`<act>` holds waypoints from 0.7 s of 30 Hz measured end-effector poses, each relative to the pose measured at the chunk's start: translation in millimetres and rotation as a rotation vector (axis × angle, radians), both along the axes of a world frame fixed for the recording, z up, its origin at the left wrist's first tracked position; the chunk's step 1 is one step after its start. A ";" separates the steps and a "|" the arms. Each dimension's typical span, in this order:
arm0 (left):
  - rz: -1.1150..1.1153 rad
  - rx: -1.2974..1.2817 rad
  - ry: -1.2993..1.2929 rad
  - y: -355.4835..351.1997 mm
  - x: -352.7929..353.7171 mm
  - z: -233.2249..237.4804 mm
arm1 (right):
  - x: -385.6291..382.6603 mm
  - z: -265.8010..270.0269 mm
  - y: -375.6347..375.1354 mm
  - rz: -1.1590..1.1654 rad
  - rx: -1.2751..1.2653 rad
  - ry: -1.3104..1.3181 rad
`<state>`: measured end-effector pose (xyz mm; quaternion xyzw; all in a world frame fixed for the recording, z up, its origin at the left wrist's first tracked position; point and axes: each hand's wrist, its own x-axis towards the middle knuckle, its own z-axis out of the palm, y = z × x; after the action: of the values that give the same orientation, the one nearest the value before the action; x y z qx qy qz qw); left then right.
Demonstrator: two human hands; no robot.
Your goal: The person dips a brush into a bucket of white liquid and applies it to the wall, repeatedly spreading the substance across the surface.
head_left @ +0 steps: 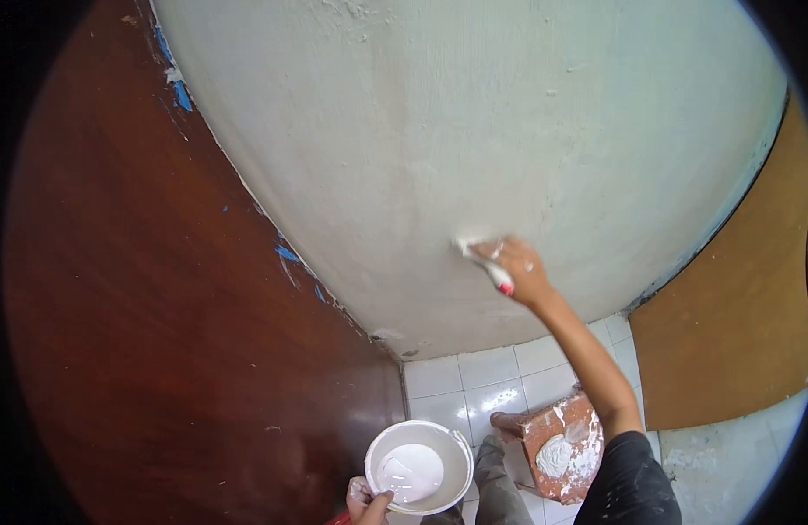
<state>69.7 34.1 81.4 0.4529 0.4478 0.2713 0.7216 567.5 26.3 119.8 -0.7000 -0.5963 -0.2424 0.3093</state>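
Observation:
With my right hand (519, 267) I grip a paintbrush (496, 273) whose handle ends in a red tip. Its white bristles touch the pale wall (474, 131) low down, and white smears mark my fingers. My left hand (366, 501) is closed on the rim of a white bucket (461, 468) at the bottom of the view. Inside the bucket lies a pool of white paint (417, 471). Part of my left hand is cut off by the lower edge of the view.
A dark red-brown wooden panel (203, 332) borders the wall on the left, with blue flecks along its edge. On the right stands a lighter brown panel (737, 324). A paint-splattered reddish stool (544, 429) rests on the white tiled floor (491, 372) beside my legs.

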 end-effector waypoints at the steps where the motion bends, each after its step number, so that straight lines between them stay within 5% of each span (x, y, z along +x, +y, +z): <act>1: -0.019 0.019 0.008 4.2 -8.0 -14.8 | 2.2 35.6 -2.5 -0.013 0.050 -0.017; 5: -0.058 0.034 0.027 6.6 -10.4 -12.0 | 2.1 162.1 -3.2 -0.137 0.385 -0.245; 8: 0.064 -0.086 0.003 -5.1 9.3 15.5 | -0.2 142.2 9.4 -0.236 0.442 -0.353; 11: -0.020 0.035 -0.048 -3.7 4.3 -21.3 | -8.8 31.4 15.6 -0.274 0.319 -0.356; 14: 0.060 0.037 0.191 -10.3 -2.0 -45.6 | -19.5 -106.8 10.8 -0.215 0.121 -0.191; 17: 0.055 -0.028 0.198 -13.4 5.0 -36.4 | -21.0 -204.5 0.4 -0.146 -0.078 -0.052; 21: 0.055 -0.082 0.227 -15.0 6.0 -26.5 | -5.7 -218.8 -10.1 -0.093 -0.181 0.051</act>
<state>75.8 19.1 54.9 0.4385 0.5496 0.2195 0.6764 561.9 16.2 -99.0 -0.7579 -0.5746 -0.1837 0.2484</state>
